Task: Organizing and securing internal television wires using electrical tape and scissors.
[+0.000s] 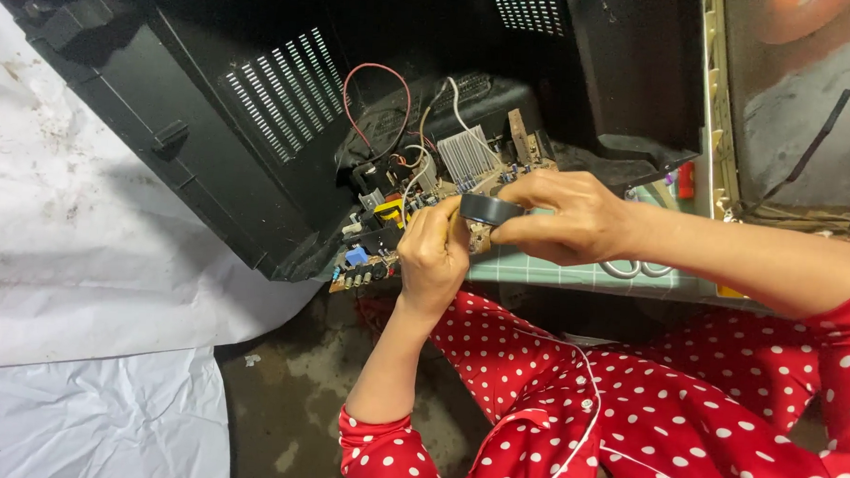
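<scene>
My right hand (567,218) grips a roll of black tape (488,210) between thumb and fingers. My left hand (433,258) is closed just below and left of the roll, pinching a small brownish part (480,237) that the tape touches. Both hands hover in front of a circuit board (427,187) with a finned metal heat sink (465,156), coloured components and red and white wires (380,70). The board sticks out of a black plastic housing (220,125) with vent slits. Red sleeves with white dots cover my arms.
White sheeting (79,281) covers the floor at the left. A grey stained floor (294,396) shows between the sheet and my legs. A green checked surface (538,271) lies under my hands, with white scissor handles (634,269). A framed panel (794,102) stands at the right.
</scene>
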